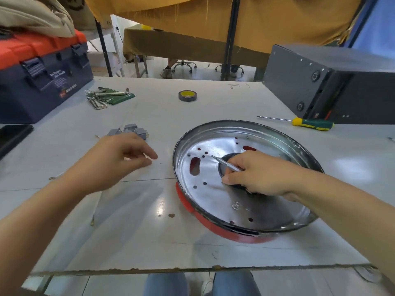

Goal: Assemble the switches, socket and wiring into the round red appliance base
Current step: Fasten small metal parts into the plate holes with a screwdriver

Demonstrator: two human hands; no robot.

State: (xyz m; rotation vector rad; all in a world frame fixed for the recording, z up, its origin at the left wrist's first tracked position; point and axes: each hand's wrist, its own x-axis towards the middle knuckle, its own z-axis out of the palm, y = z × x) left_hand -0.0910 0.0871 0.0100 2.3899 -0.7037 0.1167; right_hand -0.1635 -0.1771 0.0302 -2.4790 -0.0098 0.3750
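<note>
resting tilted on the white table, the round red appliance base was seen from the head view with its shiny metal inside turned up and its near edge lifted enough to show the red skin beneath. it was judged to be thin pressed sheet: light, stiff across the pan but easily dented, slick on the polished face, and probably sharp along the rolled rim and the punched slots. a hold at the rim, or flat pressure on the dark central hub, was thought safest.

the right hand was laid over that hub, its fingers curled round a slim silver tool whose tip pointed toward the small holes on the left of the pan. the left hand was held above the table just left of the base, fingers loosely bent and gripping nothing. just beyond it a small cluster of grey switches was lying on the table; these were judged light, hard and easy to pinch by the sides. no wiring could be made out. a green and yellow screwdriver was lying beyond the base.
</note>
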